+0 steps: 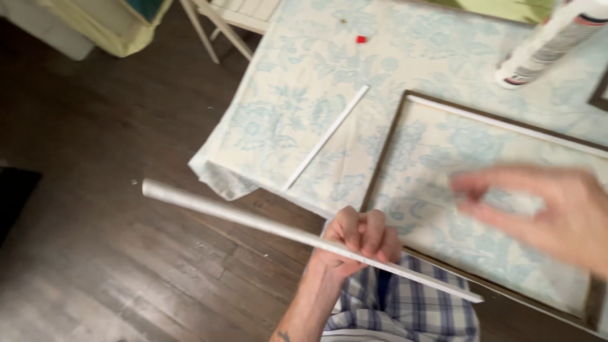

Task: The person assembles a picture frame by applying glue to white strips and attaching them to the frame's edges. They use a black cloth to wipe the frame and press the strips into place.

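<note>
Holding the white strip (297, 233) level, your left hand (358, 240) grips it firmly — right hand (544, 212) blurred, fingers loosely spread, empty.

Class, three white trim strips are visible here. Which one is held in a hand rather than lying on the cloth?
The long strip gripped in the left hand, reaching out over the wooden floor. The loose short strip and the strip along the frame's edge lie flat.
</note>
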